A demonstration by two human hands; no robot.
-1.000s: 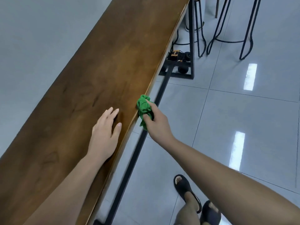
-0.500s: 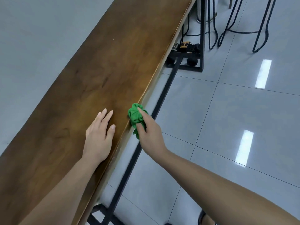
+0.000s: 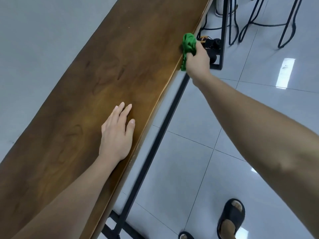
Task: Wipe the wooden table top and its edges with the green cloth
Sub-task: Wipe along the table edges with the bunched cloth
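Glossy grey floor tiles (image 3: pixel 224 128) spread to the right of the long wooden table top (image 3: pixel 107 66), which crosses my view on a diagonal. Nearest me, a foot in a black sandal (image 3: pixel 231 219) stands on the tiles beside the table's black metal frame (image 3: pixel 165 121). Next I see the left hand (image 3: pixel 117 135) lying flat on the wood near the right edge, fingers straight and close together, holding nothing. Further along, the right hand (image 3: pixel 198 61) has its fingers curled round the bunched green cloth (image 3: pixel 189 43). The cloth is pressed against the table's right edge, part on the top and part hanging down the side. Behind it, under the table, sits what looks like a small wheeled device (image 3: pixel 211 44), too blurred for me to be sure. Furthest off stand black stool legs (image 3: pixel 250 23).
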